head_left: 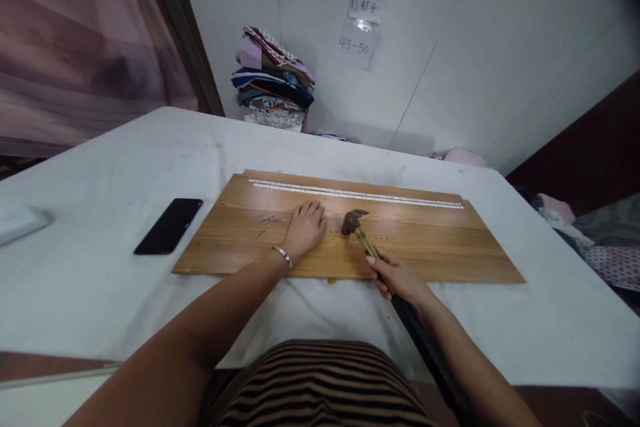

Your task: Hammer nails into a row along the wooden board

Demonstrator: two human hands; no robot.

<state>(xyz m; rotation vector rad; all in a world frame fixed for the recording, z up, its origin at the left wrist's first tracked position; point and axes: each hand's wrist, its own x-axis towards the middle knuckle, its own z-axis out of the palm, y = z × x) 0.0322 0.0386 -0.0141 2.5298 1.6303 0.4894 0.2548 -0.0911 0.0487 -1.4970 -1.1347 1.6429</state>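
A claw hammer [354,220] is gripped by its handle in my right hand [397,275], its head over the middle of a brown wooden board [435,253]. My left hand [306,227] lies flat on the board with its fingers stretched out and close together. A small heap of nails [271,220] rests on the board just left of that hand, with one nail [261,234] apart from the others. Small dark dots run in a row on the wood near the hammer head. Two white printed strips [355,194] lie along the board's far side.
The board lies on a white-covered table [125,167]. A black phone [169,226] is left of the board, and a white object [23,221] sits at the table's left edge. Folded clothes [274,80] are stacked by the wall; more cloth [613,263] lies at the right.
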